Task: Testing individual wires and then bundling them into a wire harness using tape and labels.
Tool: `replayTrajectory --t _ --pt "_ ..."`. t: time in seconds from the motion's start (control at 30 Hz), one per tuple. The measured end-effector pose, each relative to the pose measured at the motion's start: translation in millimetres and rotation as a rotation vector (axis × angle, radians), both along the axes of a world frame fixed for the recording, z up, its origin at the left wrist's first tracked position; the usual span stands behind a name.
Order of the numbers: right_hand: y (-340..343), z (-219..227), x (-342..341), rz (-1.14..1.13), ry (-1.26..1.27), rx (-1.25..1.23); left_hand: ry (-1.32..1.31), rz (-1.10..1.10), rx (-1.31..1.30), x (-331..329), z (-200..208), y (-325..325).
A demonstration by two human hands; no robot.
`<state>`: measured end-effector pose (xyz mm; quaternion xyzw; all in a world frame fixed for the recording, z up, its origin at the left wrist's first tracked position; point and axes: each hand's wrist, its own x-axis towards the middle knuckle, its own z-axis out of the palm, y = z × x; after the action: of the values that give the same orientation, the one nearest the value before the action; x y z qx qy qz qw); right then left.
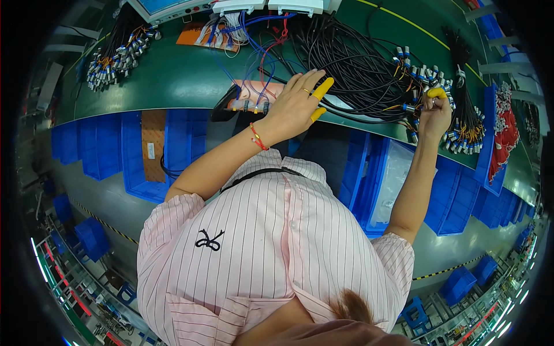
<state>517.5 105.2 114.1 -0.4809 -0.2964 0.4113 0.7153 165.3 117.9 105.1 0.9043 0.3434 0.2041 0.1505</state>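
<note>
My left hand [293,111] lies palm down with its fingers stretched out, yellow covers on two of them. It is beside the near edge of a large bundle of black cables [346,57] and holds nothing that I can see. Next to its wrist is a pinkish block [276,90] with a row of small sockets and blue and red wires. My right hand [435,118] has its fingers curled among the cable ends, a yellow cover on one finger. They pinch what looks like a blue and silver cable connector [409,108]; the fingers partly hide it.
Another bunch of connector ends [118,60] lies on the green bench [173,81] at the left. An instrument [167,10] and white terminal blocks [295,6] stand at the back. At the right, a blue bin [489,138] holds red parts. Blue bins [104,147] sit under the bench.
</note>
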Motion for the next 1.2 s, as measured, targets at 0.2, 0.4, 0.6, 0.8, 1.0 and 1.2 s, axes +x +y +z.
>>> replayTrajectory --t 0.2,0.4,0.6,0.8,1.0,1.2 --pt "13 29 -51 -0.097 -1.640 -0.032 -0.062 0.010 -0.003 -2 -8 5" --pt "32 9 -64 0.257 -1.924 -0.173 -0.053 0.016 0.060 2 3 16" --pt "39 30 -46 0.253 -1.734 -0.040 -0.058 0.103 0.091 9 3 30" --pt "18 69 -27 0.661 -1.511 -0.237 -0.036 0.022 0.053 26 1 46" --pt "66 31 -73 0.451 -1.654 0.021 -0.065 0.023 0.079 28 -6 51" --pt "119 -11 -97 0.461 -1.556 -0.091 -0.117 0.011 0.108 26 -5 51"
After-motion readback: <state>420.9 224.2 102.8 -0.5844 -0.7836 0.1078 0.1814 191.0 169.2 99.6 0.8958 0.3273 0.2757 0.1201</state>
